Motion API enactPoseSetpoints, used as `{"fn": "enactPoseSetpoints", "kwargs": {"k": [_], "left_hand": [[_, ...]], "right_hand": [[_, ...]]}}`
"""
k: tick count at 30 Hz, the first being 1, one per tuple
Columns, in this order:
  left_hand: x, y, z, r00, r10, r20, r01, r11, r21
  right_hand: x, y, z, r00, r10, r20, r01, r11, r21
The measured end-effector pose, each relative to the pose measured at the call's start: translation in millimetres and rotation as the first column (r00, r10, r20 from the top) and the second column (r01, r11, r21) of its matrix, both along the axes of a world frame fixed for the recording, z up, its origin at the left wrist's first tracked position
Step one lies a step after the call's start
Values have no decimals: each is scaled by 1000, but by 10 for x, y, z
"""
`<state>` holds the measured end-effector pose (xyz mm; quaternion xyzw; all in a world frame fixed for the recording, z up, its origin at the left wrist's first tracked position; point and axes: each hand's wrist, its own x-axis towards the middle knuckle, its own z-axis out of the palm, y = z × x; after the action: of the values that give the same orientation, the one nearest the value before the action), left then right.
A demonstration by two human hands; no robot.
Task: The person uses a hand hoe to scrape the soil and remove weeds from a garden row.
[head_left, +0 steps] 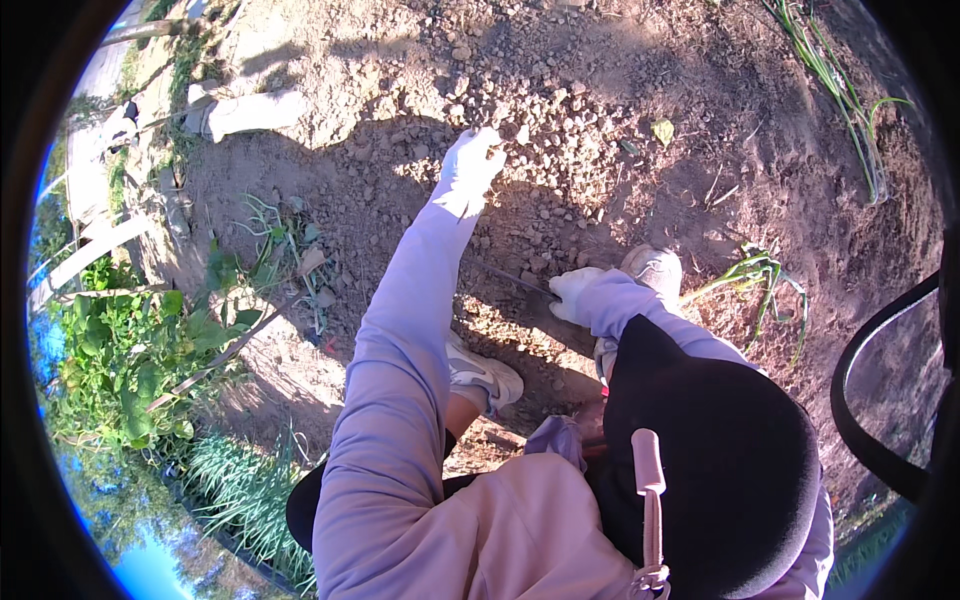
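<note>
My left hand (pixel 474 161), in a white glove, reaches out low over loose, crumbly soil (pixel 555 127). Its fingers are curled, and glare hides whether anything is in them. Nearer my body, my gloved right hand (pixel 577 292) grips the end of a thin dark rod (pixel 514 279). The rod runs left across the ground towards my left forearm, where its far end is hidden. Just beyond the right hand is my right shoe (pixel 654 270); my left shoe (pixel 486 377) stands in the shade under the left arm.
Long-leaved green plants (pixel 757 277) lie right of my right shoe, with another bunch (pixel 847 112) farther off. Leafy plants (pixel 127 345) and a stick (pixel 225 352) are at left. A pale object (pixel 255 112) lies upper left. A large black form (pixel 712 450) covers part of my right arm.
</note>
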<state>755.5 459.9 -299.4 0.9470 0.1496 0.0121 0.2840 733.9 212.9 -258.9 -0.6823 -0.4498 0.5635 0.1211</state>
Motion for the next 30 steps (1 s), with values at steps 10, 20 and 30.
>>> {"fn": "enactPoseSetpoints", "kwargs": {"k": [10,20,30], "left_hand": [[-1900,704,1760,772,306,-557,314,579,753],[-358,113,565,984,164,73,-171,980,105],[674,549,-342,987,144,-76,-131,979,154]], "right_hand": [[-128,29,-172,997,-75,-5,75,996,49],[13,-162,278,570,-709,-416,653,698,-295],[168,-311,313,364,-771,-522,634,616,-468]]}}
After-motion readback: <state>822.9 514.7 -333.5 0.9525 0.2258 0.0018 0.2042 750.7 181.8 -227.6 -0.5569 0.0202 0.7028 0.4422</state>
